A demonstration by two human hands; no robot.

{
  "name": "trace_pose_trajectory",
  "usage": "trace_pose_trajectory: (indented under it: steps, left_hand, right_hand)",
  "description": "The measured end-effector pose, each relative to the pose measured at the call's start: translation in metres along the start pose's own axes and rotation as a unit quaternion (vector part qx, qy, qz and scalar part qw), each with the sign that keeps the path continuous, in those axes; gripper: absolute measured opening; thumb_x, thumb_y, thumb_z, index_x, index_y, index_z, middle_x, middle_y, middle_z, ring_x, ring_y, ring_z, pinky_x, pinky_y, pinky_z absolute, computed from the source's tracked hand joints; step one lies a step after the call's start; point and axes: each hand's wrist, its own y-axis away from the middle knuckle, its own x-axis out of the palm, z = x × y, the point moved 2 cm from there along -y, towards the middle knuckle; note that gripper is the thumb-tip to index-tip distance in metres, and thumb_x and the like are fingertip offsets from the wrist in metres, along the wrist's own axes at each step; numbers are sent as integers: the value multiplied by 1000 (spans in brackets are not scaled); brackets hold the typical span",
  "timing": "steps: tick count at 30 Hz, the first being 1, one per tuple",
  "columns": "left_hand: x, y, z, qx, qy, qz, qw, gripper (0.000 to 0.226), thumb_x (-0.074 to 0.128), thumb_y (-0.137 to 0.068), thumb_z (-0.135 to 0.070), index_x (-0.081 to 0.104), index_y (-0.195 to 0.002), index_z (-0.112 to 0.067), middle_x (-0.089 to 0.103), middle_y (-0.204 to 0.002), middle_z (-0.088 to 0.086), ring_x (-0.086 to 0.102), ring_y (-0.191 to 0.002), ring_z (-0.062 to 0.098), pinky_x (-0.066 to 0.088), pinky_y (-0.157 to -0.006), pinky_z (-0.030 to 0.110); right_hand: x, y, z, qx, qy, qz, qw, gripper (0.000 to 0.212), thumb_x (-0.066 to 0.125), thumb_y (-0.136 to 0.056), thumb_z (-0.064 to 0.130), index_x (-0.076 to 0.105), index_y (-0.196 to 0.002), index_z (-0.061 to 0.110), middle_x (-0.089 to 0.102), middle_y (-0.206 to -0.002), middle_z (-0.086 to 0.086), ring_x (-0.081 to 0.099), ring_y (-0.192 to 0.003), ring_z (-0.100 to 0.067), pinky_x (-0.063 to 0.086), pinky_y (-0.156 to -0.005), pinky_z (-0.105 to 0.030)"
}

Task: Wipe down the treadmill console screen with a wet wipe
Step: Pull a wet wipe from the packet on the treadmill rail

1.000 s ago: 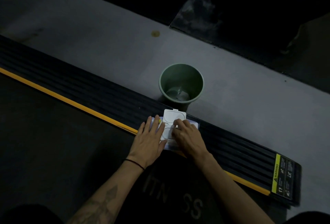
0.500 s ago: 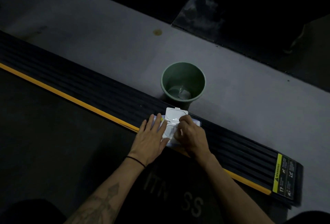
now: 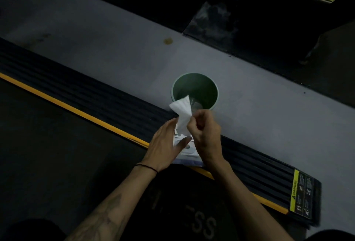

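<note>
The right hand [image 3: 204, 131] is pinching the wet wipe [image 3: 182, 113], which is stretching toward eleven o'clock from the pack [image 3: 189, 151]; the left hand [image 3: 165, 144], fingers straight, is pressing the pack down.

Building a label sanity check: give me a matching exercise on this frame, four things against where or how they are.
Things:
1. white wet wipe
2. round green plastic bin
3. flat white wipes pack
4. yellow warning label

States:
A. stands upright on the grey floor, beyond the hands
B. at the far right end of the black ribbed side rail
C. pinched in the right hand
D. lies on the rail, steadied by the left hand

Pairs: 1-C, 2-A, 3-D, 4-B
</note>
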Motion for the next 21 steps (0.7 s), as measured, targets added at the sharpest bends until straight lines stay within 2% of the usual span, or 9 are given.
trace_pose_trajectory:
  steps: [2,4,7,8,11,14,17,19,21]
  left_hand:
    - [-5,0,-10,7,68,-19,997,59,58,-96,-58,48,-145,-26,51,-138,-10,54,-124,8,49,-98,28]
    - [-6,0,-16,0,96,-37,995,38,62,-100,-43,56,-131,-23,55,-122,-9,59,-108,9,48,-83,23]
    - [-6,-2,-17,-28,141,-68,987,13,61,-102,-33,62,-107,-22,60,-102,-8,61,-92,8,46,-72,14]
    - [-7,-2,-17,-30,142,-83,986,10,60,-103,-30,63,-104,-21,61,-100,-7,61,-91,9,45,-71,14]
    - [-9,-4,-15,3,74,-120,990,17,59,-104,-23,71,-103,-10,62,-103,0,62,-91,14,48,-74,24]
    - [-9,-3,-14,13,63,-126,990,17,64,-101,-20,74,-110,-10,63,-109,2,62,-94,14,54,-77,27]
    - [-8,-2,-15,-2,107,-131,986,14,70,-97,-20,74,-108,-13,61,-106,0,63,-93,7,53,-78,17]
    - [-7,-4,-15,-16,131,-134,982,5,73,-93,-17,73,-98,-15,63,-98,-2,62,-88,-1,48,-74,9]
    - [-7,-6,-16,-45,169,-124,977,6,73,-93,-13,70,-93,-18,66,-90,-5,62,-81,-8,47,-71,6]
  right_hand:
    - [2,2,-5,67,-62,-11,996,13,60,-98,7,56,-93,18,65,-83,5,66,-78,-13,60,-71,-33]
    - [4,3,-10,130,-139,-23,981,13,56,-100,7,57,-93,18,66,-86,-2,67,-82,-22,60,-77,-42]
    - [8,6,-17,188,-202,-18,961,11,55,-100,3,58,-93,11,70,-82,0,70,-79,-17,62,-77,-40]
    - [8,8,-19,202,-211,-19,956,10,55,-99,2,59,-93,9,71,-85,-4,70,-81,-19,61,-78,-42]
    - [9,12,-27,252,-226,-34,940,9,54,-98,3,60,-92,6,68,-100,-25,68,-85,-28,59,-80,-47]
    - [9,16,-35,284,-221,-26,933,11,52,-97,1,60,-90,4,67,-95,-20,67,-85,-30,59,-76,-43]
    - [10,18,-37,303,-233,11,924,13,52,-97,-2,61,-88,1,64,-88,-15,66,-75,-21,59,-66,-33]
    - [13,19,-32,335,-291,30,896,14,52,-98,-1,62,-88,3,66,-86,-14,67,-71,-16,58,-64,-29]
    - [16,21,-29,387,-363,40,847,18,52,-103,14,67,-99,5,74,-92,-13,70,-83,-21,57,-76,-34]
